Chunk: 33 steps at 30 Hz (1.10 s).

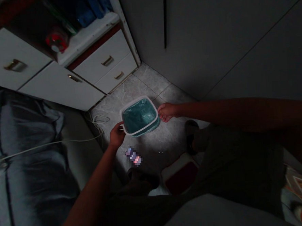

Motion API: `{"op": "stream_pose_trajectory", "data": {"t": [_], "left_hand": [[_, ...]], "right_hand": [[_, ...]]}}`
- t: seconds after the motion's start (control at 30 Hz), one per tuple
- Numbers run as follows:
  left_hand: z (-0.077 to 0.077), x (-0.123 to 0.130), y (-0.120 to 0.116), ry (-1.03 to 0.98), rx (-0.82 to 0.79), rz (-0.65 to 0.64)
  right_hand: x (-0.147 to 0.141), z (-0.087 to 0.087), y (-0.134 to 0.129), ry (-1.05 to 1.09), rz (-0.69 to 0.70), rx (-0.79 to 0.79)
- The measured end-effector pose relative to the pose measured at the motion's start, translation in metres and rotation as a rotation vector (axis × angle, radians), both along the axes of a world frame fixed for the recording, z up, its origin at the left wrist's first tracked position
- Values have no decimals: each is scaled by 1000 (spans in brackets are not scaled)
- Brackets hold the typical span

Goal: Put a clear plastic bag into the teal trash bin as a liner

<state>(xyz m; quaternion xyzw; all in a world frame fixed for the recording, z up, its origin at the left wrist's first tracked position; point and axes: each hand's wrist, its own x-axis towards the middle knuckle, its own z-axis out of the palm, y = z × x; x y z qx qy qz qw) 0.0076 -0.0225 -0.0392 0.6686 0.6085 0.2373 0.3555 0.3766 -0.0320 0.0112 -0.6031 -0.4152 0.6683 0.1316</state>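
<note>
- L hand (117,135): fingers curling, gripping L edge of rim
- R hand (167,112): part-closed, pinching R corner of rim
- Square white plastic wastebasket (140,116), teal liner: sitting between both hands, over grey floor tiles (149,82)
- Pixelated item (133,157): lying just below L hand
- Red-and-white mat (181,176): lying by feet
- White cable (99,124): trailing along floor
- White drawers (116,50), metal pulls: standing shut beyond

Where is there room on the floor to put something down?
Bare tile lies between the white-rimmed bin and the white drawers. More lies between the bin and the red-and-white mat. It's crowded by the left hand: a blurred object and white cable.
</note>
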Motion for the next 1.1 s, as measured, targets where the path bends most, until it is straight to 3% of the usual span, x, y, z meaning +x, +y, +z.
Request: {"op": "stream_pose_trajectory", "data": {"t": [0.13, 0.33, 0.43, 0.67, 0.93, 1.0, 1.1], "left_hand": [[-8, -2, -13, 72, 21, -18], [-20, -16, -21, -5, 6, 20], [-23, -17, -27, 46, -1, 43], [-30, -18, -43, 179, -29, -67], [-38, -19, -43, 179, -118, -91], [-37, -18, -41, 178, -150, -89], [-33, -13, -36, 185, -166, -84]], "right_hand": [[-5, -5, -6, -9, -27, -40], [-12, -10, 1, -67, -7, -28], [-13, -21, 5, -127, 22, 26], [-11, -51, 12, -261, 100, 128], [-3, -49, 19, -432, 306, 136], [-2, -44, 23, -539, 412, 200], [-11, -36, 31, -710, 550, 473]]}}
